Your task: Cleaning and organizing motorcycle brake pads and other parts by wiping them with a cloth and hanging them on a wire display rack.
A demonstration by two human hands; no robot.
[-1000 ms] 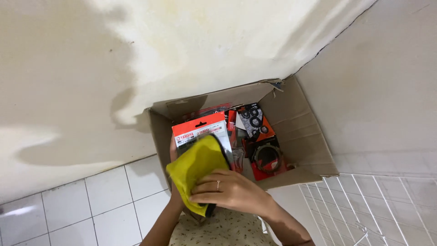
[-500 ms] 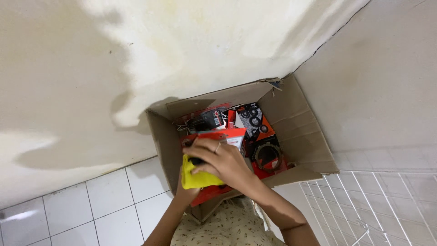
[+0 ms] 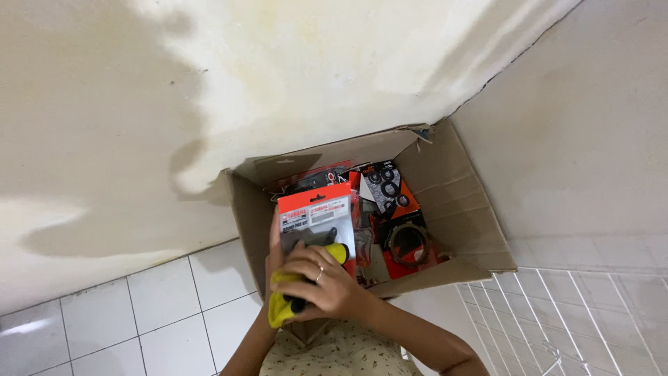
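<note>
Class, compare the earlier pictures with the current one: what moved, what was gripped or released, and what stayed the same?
The yellow cloth slid down the red-and-white flat packet, from covering most of it to bunched at its lower edge under the right hand. The left hand holds the packet from behind throughout. Nothing was released. The open cardboard box and its contents stayed put.

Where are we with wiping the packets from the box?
Nothing visibly finished: no wiped packets lie set aside. In hand: the right hand presses a yellow cloth on the lower part of a red blister pack, which the left hand steadies from behind. Left: more red packets sit inside the cardboard box.
</note>
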